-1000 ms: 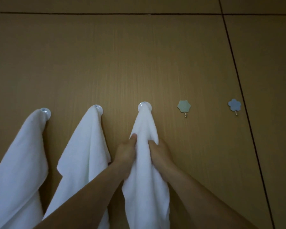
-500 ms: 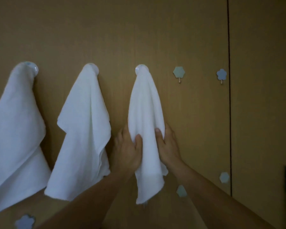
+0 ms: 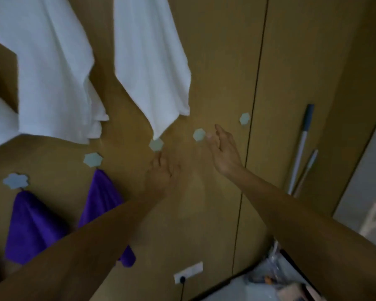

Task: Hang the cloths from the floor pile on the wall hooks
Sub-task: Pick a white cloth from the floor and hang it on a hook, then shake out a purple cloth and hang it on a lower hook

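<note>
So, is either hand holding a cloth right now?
No, the left hand and the right hand are both open and hold nothing, below the hanging white cloth.

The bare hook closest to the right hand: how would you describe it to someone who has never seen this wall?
On the brown wooden wall, below the white towels, runs a slanting row of pale hooks. The two leftmost hold purple cloths; three hexagons after them are bare. Yours is the middle bare hexagon, beside the right hand.
</note>
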Available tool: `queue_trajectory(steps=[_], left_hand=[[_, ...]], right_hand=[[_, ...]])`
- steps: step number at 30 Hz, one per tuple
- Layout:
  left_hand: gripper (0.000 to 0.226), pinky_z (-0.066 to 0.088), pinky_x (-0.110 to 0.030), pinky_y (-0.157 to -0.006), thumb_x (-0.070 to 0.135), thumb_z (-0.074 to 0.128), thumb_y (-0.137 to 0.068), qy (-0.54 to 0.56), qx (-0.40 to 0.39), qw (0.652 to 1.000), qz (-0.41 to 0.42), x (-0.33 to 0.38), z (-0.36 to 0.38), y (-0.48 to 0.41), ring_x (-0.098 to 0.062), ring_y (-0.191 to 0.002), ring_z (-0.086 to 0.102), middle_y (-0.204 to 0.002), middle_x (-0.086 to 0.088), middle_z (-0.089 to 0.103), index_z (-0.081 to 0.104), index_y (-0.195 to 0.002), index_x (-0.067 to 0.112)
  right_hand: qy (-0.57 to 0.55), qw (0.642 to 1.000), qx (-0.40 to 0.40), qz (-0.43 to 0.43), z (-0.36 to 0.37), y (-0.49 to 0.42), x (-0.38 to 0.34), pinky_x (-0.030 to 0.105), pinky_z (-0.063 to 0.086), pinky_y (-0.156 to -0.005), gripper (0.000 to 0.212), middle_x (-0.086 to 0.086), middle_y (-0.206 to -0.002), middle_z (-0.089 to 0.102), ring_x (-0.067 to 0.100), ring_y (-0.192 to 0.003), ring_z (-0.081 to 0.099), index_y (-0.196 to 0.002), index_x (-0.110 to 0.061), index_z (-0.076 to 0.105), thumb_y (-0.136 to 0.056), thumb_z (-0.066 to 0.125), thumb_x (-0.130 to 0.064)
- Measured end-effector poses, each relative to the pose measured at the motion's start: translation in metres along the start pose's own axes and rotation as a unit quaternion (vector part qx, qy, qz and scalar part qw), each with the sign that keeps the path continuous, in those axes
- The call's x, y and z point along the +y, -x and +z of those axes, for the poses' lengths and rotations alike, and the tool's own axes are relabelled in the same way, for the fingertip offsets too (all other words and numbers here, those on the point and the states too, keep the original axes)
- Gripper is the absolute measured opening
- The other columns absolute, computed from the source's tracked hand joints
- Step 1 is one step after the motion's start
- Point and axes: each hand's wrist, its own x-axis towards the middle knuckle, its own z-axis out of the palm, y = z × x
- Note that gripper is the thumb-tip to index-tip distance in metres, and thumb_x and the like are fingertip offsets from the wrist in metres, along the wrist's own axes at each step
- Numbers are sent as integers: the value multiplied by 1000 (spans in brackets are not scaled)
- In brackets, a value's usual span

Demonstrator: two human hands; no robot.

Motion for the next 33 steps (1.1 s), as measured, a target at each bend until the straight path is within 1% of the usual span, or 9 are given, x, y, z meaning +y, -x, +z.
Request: queue_trajectory(steps=[4,8,12,14,18,21,23,28,33], left_hand=[[68,19,-39,-115,48,42,-95,-1,-89,993,75,27,58,31,-30,-141,23,-155,-12,25,20,-151,16],[67,21,-39,-115,48,39,-96,-8,-181,969,171,65,89,54,-27,-142,21,-157,-8,22,17,-152,19],[68,23,-43,-114,48,37,-96,3,-280,922,267,93,120,100,-29,-142,20,-157,-10,19,15,-152,16],[68,24,-43,-113,49,38,-96,1,-320,896,309,106,133,133,-31,-141,22,-156,-11,21,17,-151,15],[70,23,-42,-113,48,40,-94,-4,-416,817,398,148,145,218,-34,-140,22,-154,-13,22,16,-152,16],[70,22,-43,-113,47,41,-95,-2,-465,743,482,186,143,293,-35,-139,20,-154,-14,20,15,-151,15],[71,24,-46,-110,50,39,-94,-11,-478,699,533,212,134,346,-34,-139,19,-155,-12,18,13,-151,18],[70,27,-43,-110,50,45,-91,9,-495,588,640,262,103,485,-34,-138,24,-153,-11,24,20,-149,20],[72,21,-45,-115,48,45,-93,-19,-532,479,698,269,85,624,-31,-143,15,-158,-7,15,14,-152,19]], right_hand=[[102,991,-5,84,-23,61,49,32,18,-114,64,8,-156,26,25,-142,25,-153,-25,21,-98,32,-57],[190,966,24,173,-61,134,80,33,22,-113,57,13,-149,34,30,-138,30,-149,-23,33,-100,36,-51],[249,918,99,294,-99,222,93,37,26,-110,51,20,-140,41,39,-132,35,-139,-12,46,-100,40,-46],[263,889,128,353,-111,274,93,38,24,-111,50,20,-142,39,38,-133,33,-140,-14,47,-100,42,-45],[279,827,146,465,-132,397,74,42,23,-113,53,16,-147,34,36,-136,27,-142,-21,45,-97,47,-48],[282,768,181,545,-151,492,48,43,27,-111,49,16,-144,42,36,-132,34,-136,-22,53,-95,49,-48],[292,728,211,583,-164,553,25,39,31,-108,46,18,-138,50,35,-129,41,-132,-20,58,-94,52,-44],[252,629,301,671,-174,695,-29,36,35,-104,47,13,-139,51,32,-127,44,-130,-19,58,-92,56,-46],[174,572,345,723,-162,816,-50,41,43,-102,49,13,-134,52,30,-121,51,-133,-21,54,-90,59,-44]])
